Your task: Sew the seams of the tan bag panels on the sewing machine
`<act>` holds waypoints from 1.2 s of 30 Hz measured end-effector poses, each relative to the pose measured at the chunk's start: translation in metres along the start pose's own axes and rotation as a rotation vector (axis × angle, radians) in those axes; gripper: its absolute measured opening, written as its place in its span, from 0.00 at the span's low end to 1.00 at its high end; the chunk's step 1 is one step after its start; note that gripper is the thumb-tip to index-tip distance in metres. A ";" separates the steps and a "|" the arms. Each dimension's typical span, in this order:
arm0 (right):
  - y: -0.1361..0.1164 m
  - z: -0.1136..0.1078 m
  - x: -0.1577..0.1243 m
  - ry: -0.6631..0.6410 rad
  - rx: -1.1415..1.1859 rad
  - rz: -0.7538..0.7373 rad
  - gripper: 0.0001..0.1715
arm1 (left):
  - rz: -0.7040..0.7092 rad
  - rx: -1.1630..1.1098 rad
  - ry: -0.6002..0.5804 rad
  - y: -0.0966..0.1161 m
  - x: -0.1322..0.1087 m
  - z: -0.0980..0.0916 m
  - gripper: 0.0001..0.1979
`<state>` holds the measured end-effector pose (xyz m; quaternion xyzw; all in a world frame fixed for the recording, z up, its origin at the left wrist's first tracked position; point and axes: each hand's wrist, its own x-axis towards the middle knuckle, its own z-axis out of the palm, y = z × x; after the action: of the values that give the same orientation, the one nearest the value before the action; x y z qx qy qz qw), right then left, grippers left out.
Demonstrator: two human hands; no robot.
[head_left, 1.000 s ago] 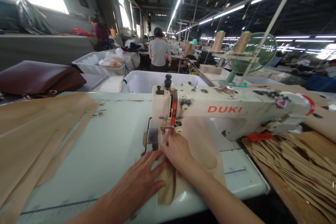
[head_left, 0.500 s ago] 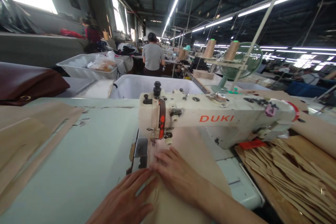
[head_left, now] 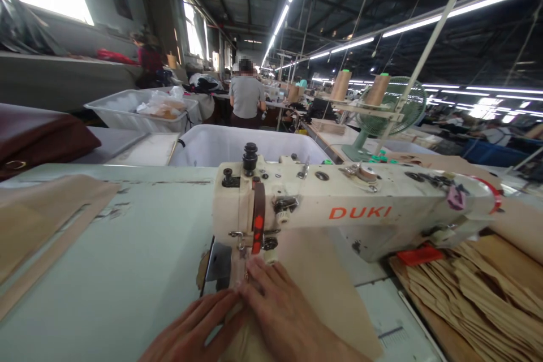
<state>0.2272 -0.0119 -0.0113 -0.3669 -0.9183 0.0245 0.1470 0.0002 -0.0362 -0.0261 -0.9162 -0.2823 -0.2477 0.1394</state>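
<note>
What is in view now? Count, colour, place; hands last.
Sewing machine: one, white, centre
Workpiece: one, tan, under machine
Table: one, pale green, under machine
Loose sheets: count unclear, tan, left
Strips: many, tan, right
Red piece: one, red, by strips
Dark item: one, brown, rear left
Thread cones: two, tan, behind machine
Fan: one, green, behind cones
Bins: at least two, white, beyond table
Ceiling lights: several, white, overhead
People: several, nearest in grey, background
Left hand: one, bare, at workpiece
Right hand: one, bare, on workpiece
</note>
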 end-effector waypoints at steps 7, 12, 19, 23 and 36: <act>0.007 -0.008 0.007 -0.030 0.144 0.040 0.23 | -0.114 -0.015 -0.153 0.001 0.022 -0.018 0.27; 0.007 -0.020 0.018 -0.023 0.205 0.124 0.17 | -0.094 0.005 -0.125 0.000 0.021 -0.015 0.27; 0.002 -0.026 0.035 0.057 0.118 0.412 0.11 | -0.095 -0.107 -0.172 0.011 0.020 -0.026 0.27; 0.002 -0.021 0.042 0.032 0.087 0.501 0.07 | -0.207 -0.212 -0.287 0.018 0.024 -0.035 0.21; 0.003 -0.024 0.030 0.089 0.120 0.392 0.13 | -0.271 -0.282 -0.332 0.033 0.015 -0.045 0.27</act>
<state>0.2159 0.0091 0.0189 -0.5297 -0.8189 0.0909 0.2013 0.0137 -0.0736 0.0161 -0.9086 -0.3842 -0.1473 -0.0722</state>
